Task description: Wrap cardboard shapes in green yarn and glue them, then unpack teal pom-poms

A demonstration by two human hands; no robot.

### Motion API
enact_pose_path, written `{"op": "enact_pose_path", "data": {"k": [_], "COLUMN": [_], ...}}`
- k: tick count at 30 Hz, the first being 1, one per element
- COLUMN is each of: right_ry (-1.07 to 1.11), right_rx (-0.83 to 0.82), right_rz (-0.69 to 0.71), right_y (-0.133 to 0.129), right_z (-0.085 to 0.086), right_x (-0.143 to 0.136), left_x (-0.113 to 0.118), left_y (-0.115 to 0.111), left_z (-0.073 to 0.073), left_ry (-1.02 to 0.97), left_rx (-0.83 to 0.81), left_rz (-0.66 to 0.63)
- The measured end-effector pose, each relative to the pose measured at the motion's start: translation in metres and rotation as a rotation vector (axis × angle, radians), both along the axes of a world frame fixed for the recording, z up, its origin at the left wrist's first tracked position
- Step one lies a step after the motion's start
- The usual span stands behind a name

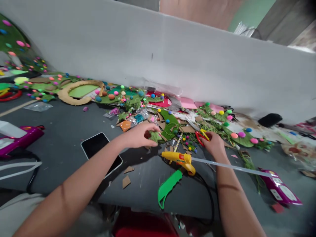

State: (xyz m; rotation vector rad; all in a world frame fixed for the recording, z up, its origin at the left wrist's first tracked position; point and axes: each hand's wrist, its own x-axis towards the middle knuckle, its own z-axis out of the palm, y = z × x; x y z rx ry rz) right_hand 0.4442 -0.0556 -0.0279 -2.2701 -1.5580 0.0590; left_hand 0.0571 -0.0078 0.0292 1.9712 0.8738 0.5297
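Note:
My left hand (144,134) pinches a small green fuzzy piece (154,136), perhaps star-shaped, between thumb and fingers, just above the table. To the right, my right hand (214,143) has its fingers closed at the yellow part of the red-and-yellow handles of a pair of scissors (199,138), whose metal blades point away to the upper left. Between my forearms lies a yellow hot glue gun (176,158), a long clear glue stick coming out of its back. A green handle (170,186) lies just below it.
A phone (100,148) lies under my left forearm. Green felt shapes with pom-poms (116,97) and a cardboard ring (71,95) line the white partition. Cardboard scraps (126,182) are scattered about. Purple devices (281,187) sit at both sides; a black cable hangs over the front edge.

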Motion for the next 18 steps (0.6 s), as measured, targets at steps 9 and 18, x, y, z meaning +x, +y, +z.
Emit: {"op": "enact_pose_path", "data": {"k": [9,18], "right_ry": [-0.165,-0.164], "right_rx": [0.11,0.132], "right_rz": [0.462,0.73], "right_y": [0.071,0.177], "right_z": [0.059,0.034], "right_x": [-0.034,-0.084], "left_x": [-0.019,-0.086], "left_y": [0.004,-0.022], "left_z": [0.012,0.023], "left_ry": [0.035,0.175], "left_rx": [-0.024,-0.06], "left_rz": [0.05,0.347]}}
